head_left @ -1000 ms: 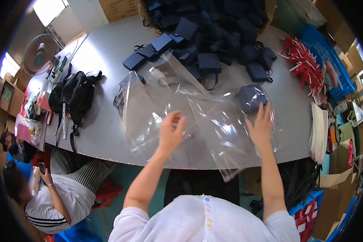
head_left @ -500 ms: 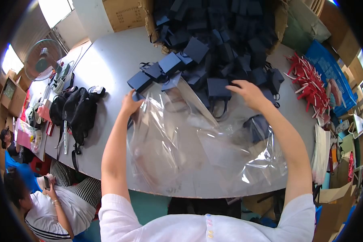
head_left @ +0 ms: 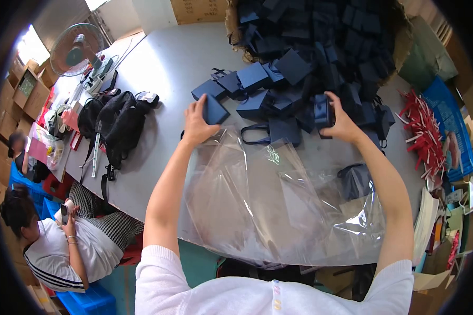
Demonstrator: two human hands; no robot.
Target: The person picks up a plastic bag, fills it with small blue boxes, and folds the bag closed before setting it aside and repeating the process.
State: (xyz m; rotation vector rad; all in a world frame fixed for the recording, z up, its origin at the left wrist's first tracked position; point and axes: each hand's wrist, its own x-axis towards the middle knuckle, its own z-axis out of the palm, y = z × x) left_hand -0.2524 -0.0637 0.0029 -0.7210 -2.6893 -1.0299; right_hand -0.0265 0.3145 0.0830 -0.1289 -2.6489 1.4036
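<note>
My left hand is closed around a small dark blue box, its fingers along the left side. My right hand grips another dark blue box, held on edge between thumb and fingers. Between and below both hands, a clear plastic bag lies spread on the table, with a dark blue piece at its right part. Just beyond the bag lies a dark blue box with a ribbon loop.
A big heap of dark blue boxes spills from a torn carton at the back. Red-and-white strips lie at right. On the left are a black backpack, a fan and a seated person with a phone.
My right hand has gone from open fingers at a box to gripping one. My left hand now holds a box above the bag's far edge. The view has shifted, and the bag lies flatter.
</note>
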